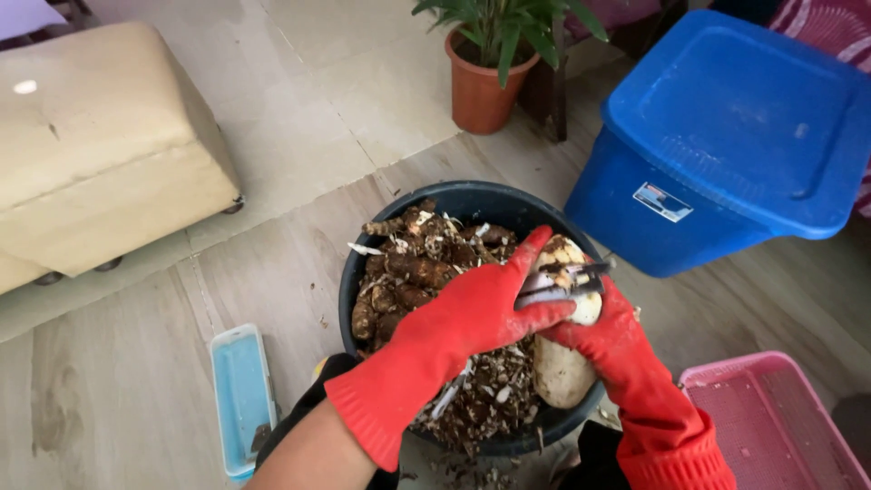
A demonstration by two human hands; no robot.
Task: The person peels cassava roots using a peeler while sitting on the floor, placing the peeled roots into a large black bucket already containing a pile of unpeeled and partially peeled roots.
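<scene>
The fingers (pixel 531 304) of the left hand (pixel 490 304), in a red rubber glove, are curling shut around the handle of a peeler (pixel 567 279); the thumb is pointing up beside the blade end, and the dark metal head of the peeler is lying flat against the top of a pale peeled root (pixel 562 367); the right hand (pixel 603 327), gloved in the same red, is cupping that root from the far side, its fingers closing snugly on it just under the peeler, so both hands are gripping tight with nothing slack between them.

The root is standing nearly upright below the fingers, its lower end hanging over the inside rim of a dark round tub (pixel 472 200); just beyond the left fingertips, inside the tub, brown unpeeled roots (pixel 408 272) are piling up, and under the wrists loose peelings (pixel 481 399) are lying in a heap.

Further out from the right fingers, a blue lidded bin (pixel 735 136) is standing near the tub; a pink basket (pixel 771 426) is sitting beside the right forearm; well out from the left forearm a light blue tray (pixel 240 395) is lying on the wooden floor (pixel 118 390); beyond the tub a potted plant (pixel 485 63) is standing, and a beige cushioned stool (pixel 100 145) is sitting well apart.
</scene>
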